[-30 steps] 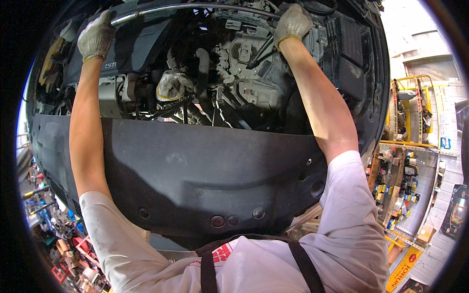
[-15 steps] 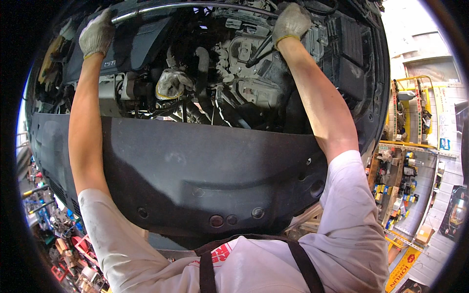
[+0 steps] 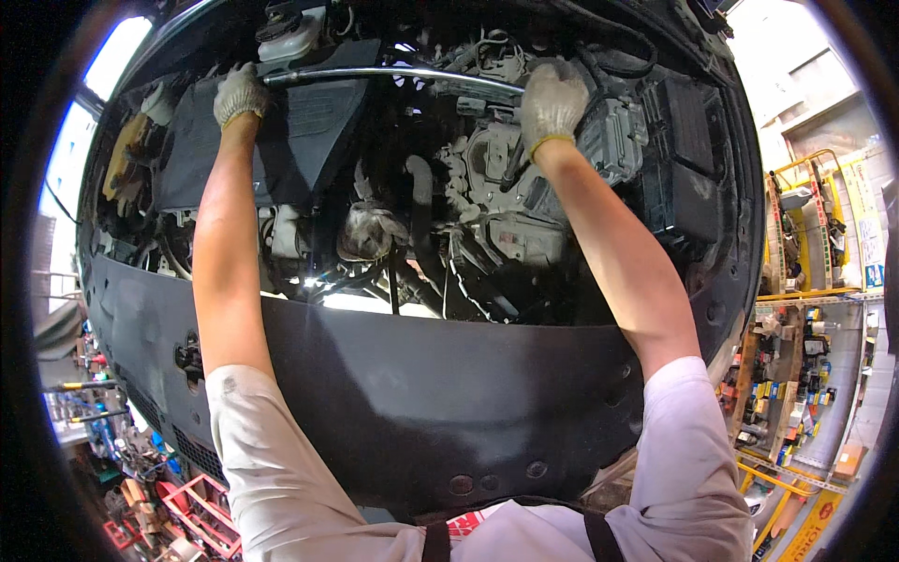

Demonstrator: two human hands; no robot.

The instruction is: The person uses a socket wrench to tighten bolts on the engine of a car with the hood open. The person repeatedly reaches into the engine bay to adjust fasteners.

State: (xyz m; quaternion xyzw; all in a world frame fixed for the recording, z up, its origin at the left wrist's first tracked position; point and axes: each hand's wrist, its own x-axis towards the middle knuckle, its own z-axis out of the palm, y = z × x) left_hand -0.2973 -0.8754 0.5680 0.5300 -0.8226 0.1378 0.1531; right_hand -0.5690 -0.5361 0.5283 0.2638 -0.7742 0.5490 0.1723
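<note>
Both hands wear knitted pale gloves. My left hand (image 3: 240, 96) grips the left part of a long chrome bar (image 3: 403, 71) at the upper left of the engine bay. My right hand (image 3: 552, 108) is closed at the bar's right end, over metal engine parts (image 3: 496, 164); its fingertips are hidden. Beside my left hand lie a black plastic cover (image 3: 309, 122) and, above it, a translucent reservoir (image 3: 290, 39). A crumpled grey glove or rag (image 3: 365, 239) rests among the hoses between my forearms.
A wide black panel (image 3: 449, 393) spans below the engine bay. At the right stand yellow racks (image 3: 815, 290) holding assorted parts and boxes. A red metal frame (image 3: 197, 506) and cluttered tools show at the lower left.
The view has shifted, so the engine bay sits lower in the picture. My left hand and the bar now appear lower and farther right; my right hand appears lower, still closed.
</note>
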